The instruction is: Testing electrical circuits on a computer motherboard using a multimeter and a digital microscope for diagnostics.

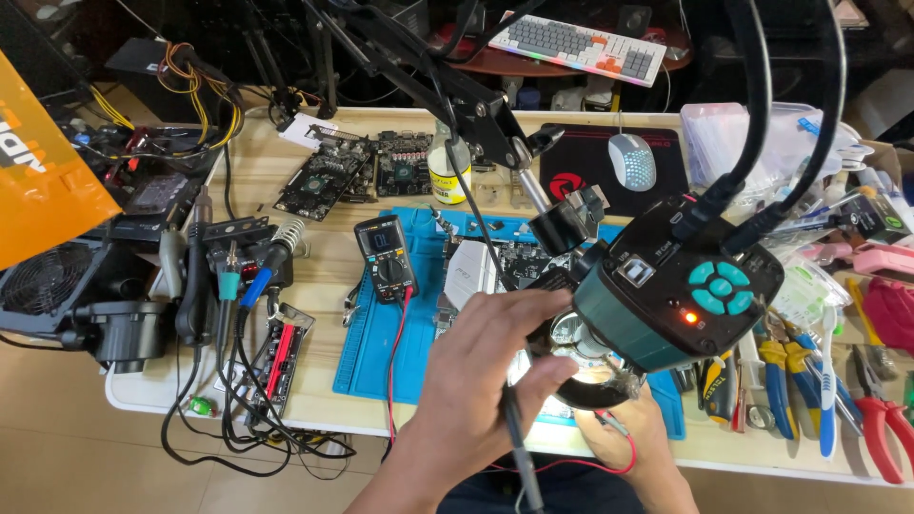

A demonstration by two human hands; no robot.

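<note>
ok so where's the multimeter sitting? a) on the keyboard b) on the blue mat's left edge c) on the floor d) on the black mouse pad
b: the multimeter lies on the left edge of the blue mat, its red lead trailing down toward the table front.

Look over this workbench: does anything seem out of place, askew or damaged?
Nothing looks damaged or spilled. The keyboard lies askew on a round table behind the bench, and pliers reach the table's front edge.

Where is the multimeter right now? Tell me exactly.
In the head view the multimeter lies left of centre on the blue work mat, at its upper left corner, just left of the circuit board and right of the soldering station.
</note>
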